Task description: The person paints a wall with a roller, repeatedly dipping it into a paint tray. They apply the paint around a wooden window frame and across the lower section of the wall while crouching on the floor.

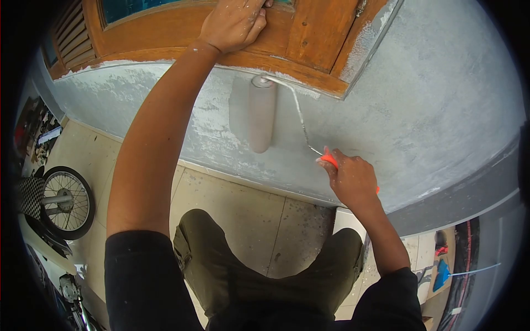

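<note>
My right hand [356,179] is closed round the orange handle [329,159] of a paint roller, whose thin metal rod [301,113] bends up and left. The long roller sleeve [261,116] lies upright against the grey wall [326,124], just under the wooden window frame [157,39]. Wet-looking darker grey paint shows beside the sleeve. At the top edge of the view, my left hand [234,25] leans on the window frame with its fingers curled over the wood. Its upper fingers are partly cut off. Specks of paint dot both hands.
My knees [204,237] are bent close to the wall above a paint-spotted tiled floor [232,204]. On the left stands a motorcycle wheel [66,201]. A blue object [441,275] and other items lie at the lower right. White patches mark the wall below the window.
</note>
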Action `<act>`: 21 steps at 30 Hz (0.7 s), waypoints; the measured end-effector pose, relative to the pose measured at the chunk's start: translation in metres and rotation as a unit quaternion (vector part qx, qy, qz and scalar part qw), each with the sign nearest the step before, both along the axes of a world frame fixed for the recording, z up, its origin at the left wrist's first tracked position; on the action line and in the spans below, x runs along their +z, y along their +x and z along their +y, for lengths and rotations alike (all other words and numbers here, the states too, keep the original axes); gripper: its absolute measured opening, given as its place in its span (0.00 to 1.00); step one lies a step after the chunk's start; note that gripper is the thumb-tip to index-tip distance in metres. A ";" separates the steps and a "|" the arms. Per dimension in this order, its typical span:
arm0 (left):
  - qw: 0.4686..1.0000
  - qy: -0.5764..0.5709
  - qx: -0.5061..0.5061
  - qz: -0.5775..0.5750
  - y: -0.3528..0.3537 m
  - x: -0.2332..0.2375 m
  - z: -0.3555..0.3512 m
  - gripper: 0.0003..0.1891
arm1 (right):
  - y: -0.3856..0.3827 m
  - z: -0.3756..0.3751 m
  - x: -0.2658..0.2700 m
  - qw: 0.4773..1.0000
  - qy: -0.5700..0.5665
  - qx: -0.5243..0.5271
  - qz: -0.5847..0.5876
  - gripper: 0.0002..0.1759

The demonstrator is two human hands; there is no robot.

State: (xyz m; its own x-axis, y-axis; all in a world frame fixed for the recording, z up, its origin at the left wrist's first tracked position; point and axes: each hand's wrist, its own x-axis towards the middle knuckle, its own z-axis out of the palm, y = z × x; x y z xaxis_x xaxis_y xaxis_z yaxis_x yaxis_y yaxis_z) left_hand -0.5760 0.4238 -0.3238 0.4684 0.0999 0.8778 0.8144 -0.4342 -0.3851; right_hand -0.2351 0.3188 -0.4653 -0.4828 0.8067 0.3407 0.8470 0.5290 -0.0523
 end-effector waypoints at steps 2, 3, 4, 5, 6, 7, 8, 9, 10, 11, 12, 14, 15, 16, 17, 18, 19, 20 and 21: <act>1.000 -0.003 0.002 -0.006 0.000 -0.002 0.001 0.11 | 0.040 -0.012 -0.001 0.999 0.003 -0.039 0.002 0.21; 1.000 -0.003 0.002 -0.002 0.001 -0.001 0.000 0.11 | 0.060 -0.023 0.003 0.996 -0.024 -0.080 -0.011 0.21; 1.000 -0.002 0.003 0.001 -0.001 -0.001 0.000 0.11 | 0.073 -0.031 0.008 0.991 -0.050 -0.119 -0.025 0.21; 1.000 -0.001 0.007 -0.007 -0.003 -0.001 -0.001 0.11 | 0.076 -0.028 0.009 0.992 -0.048 -0.116 -0.032 0.21; 1.000 -0.001 0.011 -0.009 -0.003 -0.001 -0.002 0.11 | 0.081 -0.029 0.008 0.992 -0.028 -0.120 -0.041 0.20; 1.000 -0.004 0.009 -0.009 0.001 -0.004 0.000 0.11 | 0.087 -0.034 0.006 0.990 -0.011 -0.130 -0.047 0.20; 1.000 -0.008 0.000 -0.010 0.004 -0.006 0.001 0.11 | 0.085 -0.033 0.002 0.989 -0.015 -0.139 -0.048 0.20; 1.000 -0.001 -0.011 -0.004 0.002 -0.004 0.002 0.11 | 0.072 -0.023 -0.003 0.996 -0.009 -0.090 -0.019 0.20; 1.000 0.008 -0.021 0.003 0.000 -0.001 0.002 0.11 | 0.057 -0.012 -0.006 0.999 -0.001 -0.038 0.012 0.20; 1.000 0.016 -0.019 0.008 0.002 0.000 -0.001 0.11 | 0.040 -0.004 -0.010 1.000 0.006 -0.026 0.008 0.20; 1.000 0.015 -0.019 0.012 0.003 0.001 0.000 0.11 | 0.023 0.002 -0.013 1.000 0.012 -0.011 0.005 0.21; 1.000 0.005 -0.019 0.007 0.001 0.000 0.000 0.11 | 0.000 0.011 -0.014 1.000 0.007 0.002 0.012 0.21; 1.000 0.005 -0.016 0.010 0.000 -0.001 0.000 0.11 | -0.005 0.012 -0.014 1.000 0.003 0.013 0.014 0.21; 1.000 0.009 -0.011 0.009 0.001 -0.002 0.000 0.11 | -0.001 0.011 -0.012 1.000 0.003 0.015 0.015 0.21; 1.000 0.014 -0.005 0.006 0.000 -0.001 0.000 0.11 | 0.011 0.007 -0.010 1.000 0.010 0.007 0.008 0.21; 1.000 0.015 -0.003 0.005 0.000 0.000 0.000 0.11 | 0.026 0.003 -0.008 1.000 0.017 -0.003 0.000 0.21; 1.000 0.011 -0.005 0.006 0.000 0.000 0.001 0.11 | 0.043 -0.003 -0.006 0.999 0.002 -0.033 0.002 0.21; 1.000 0.008 -0.006 0.005 -0.001 0.000 0.000 0.11 | 0.062 -0.010 -0.005 0.998 -0.013 -0.061 0.002 0.20; 1.000 0.009 -0.003 -0.001 -0.001 -0.001 0.001 0.11 | 0.083 -0.018 -0.007 0.997 -0.012 -0.078 -0.002 0.19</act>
